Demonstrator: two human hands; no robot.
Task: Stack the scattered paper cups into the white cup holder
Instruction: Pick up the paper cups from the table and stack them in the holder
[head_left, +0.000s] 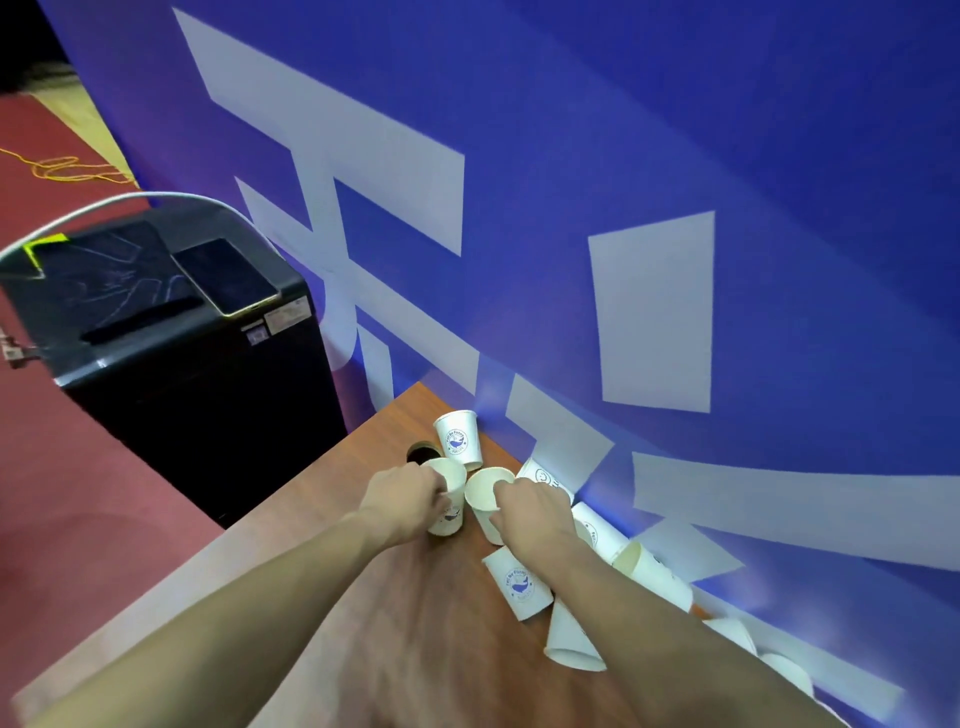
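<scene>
Wooden table (322, 519) edge left; cups (519, 590) crowd blue wall (779, 156).

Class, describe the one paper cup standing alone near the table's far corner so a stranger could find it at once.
Start at the blue wall and follow it down to the wooden table's far corner. There stands the upright cup, whale logo facing out. Unlike its neighbours, neither of the hands touches it, and it is not tipped over.

blue banner wall (675, 130) | red floor (78, 493) | black cabinet (197, 395) | wooden table (395, 597)
</scene>
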